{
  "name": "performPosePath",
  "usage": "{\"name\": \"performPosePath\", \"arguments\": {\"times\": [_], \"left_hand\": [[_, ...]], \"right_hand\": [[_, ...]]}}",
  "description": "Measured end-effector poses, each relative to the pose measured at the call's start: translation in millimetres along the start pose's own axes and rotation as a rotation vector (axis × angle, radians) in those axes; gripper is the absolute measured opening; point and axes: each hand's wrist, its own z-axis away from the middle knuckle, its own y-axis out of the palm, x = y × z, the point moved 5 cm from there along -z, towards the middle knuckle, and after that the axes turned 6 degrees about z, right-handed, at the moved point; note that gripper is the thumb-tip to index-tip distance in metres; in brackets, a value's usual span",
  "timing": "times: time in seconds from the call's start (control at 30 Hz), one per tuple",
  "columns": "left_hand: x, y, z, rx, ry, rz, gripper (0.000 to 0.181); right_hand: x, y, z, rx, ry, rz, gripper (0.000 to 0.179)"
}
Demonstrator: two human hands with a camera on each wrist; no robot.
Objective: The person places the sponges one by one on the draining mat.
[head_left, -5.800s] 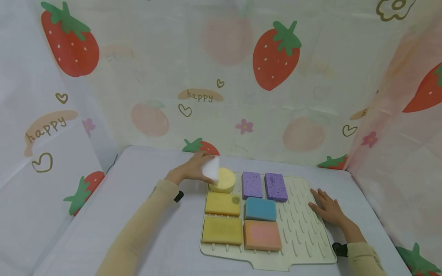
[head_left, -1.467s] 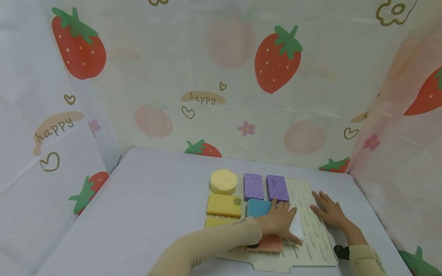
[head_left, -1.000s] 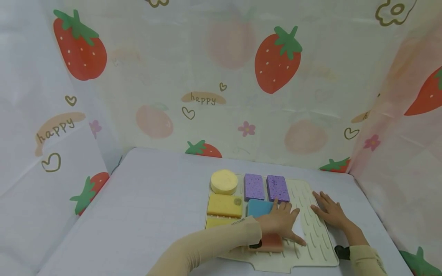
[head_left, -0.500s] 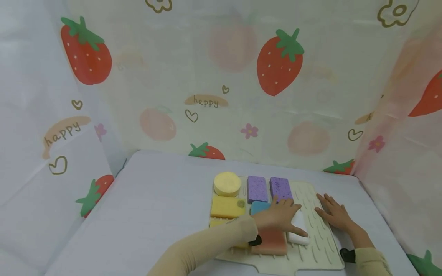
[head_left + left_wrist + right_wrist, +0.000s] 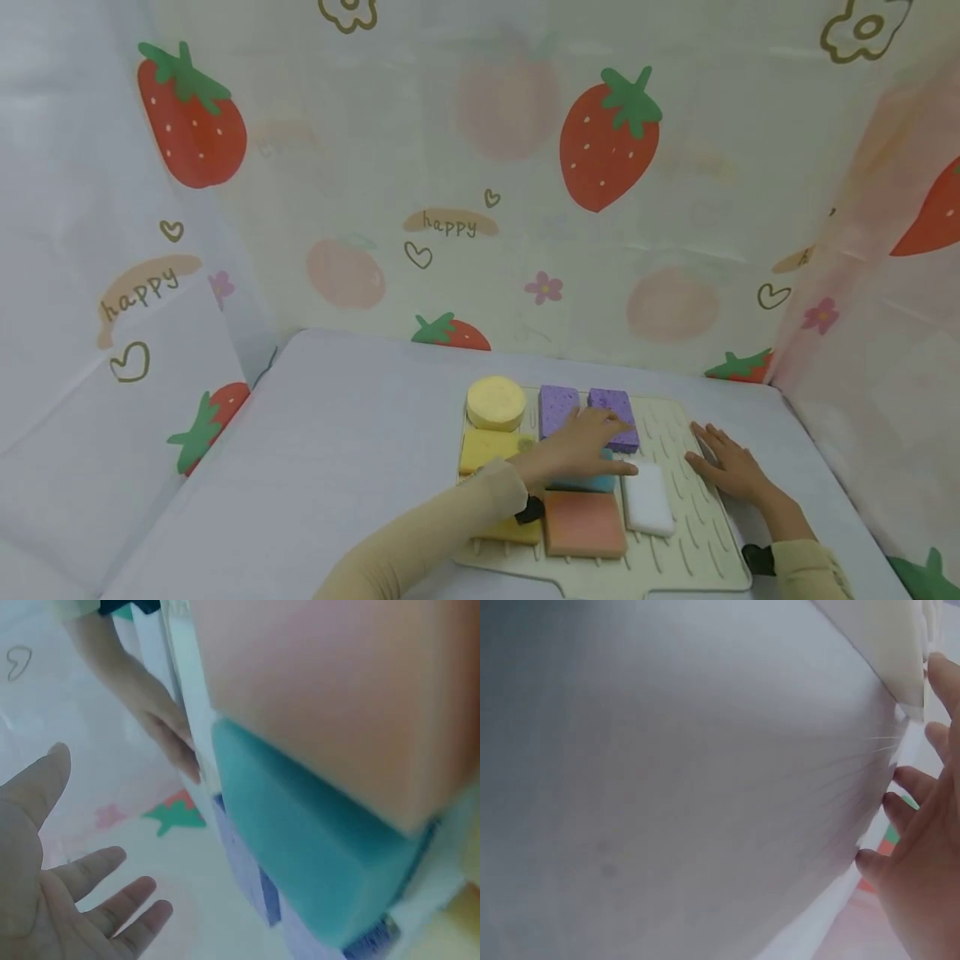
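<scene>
My left hand [image 5: 577, 446] hovers over the middle of a cream ridged mat [image 5: 697, 500], above the blue sponge [image 5: 596, 483] and overlapping the purple sponges [image 5: 558, 408]. Its fingers are spread and hold nothing, as the left wrist view also shows beside the pink sponge [image 5: 322, 690]. A white rectangular block [image 5: 649, 500] lies flat on the mat, right of the pink sponge, just below the left thumb. My right hand [image 5: 731, 471] rests with extended fingers at the mat's right edge; in the right wrist view its fingertips [image 5: 866, 859] are at the white cloth.
On the mat's left side are a round pale-yellow sponge [image 5: 496, 403] and two yellow rectangular ones, the nearer partly behind the left arm. Ridged mat surface [image 5: 690, 542] shows right of the white block. A strawberry-print curtain [image 5: 450, 125] closes off the back and sides.
The left hand carried the white block from beside the round sponge to the mat's right part and let it go. It has since lifted away, back and left. The right hand stayed put.
</scene>
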Motion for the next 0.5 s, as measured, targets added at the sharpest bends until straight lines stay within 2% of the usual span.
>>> {"name": "performPosePath", "arguments": {"times": [0.17,0.5], "left_hand": [[19.0,-13.9,13.6,-0.037,0.036,0.049,0.065],[71.7,-54.4,46.2,-0.131,-0.037,0.116,0.066]], "right_hand": [[4,-1,0.5,0.001,0.001,0.012,0.065],[24,-11,-21.9,-0.004,-0.009,0.009,0.064]]}}
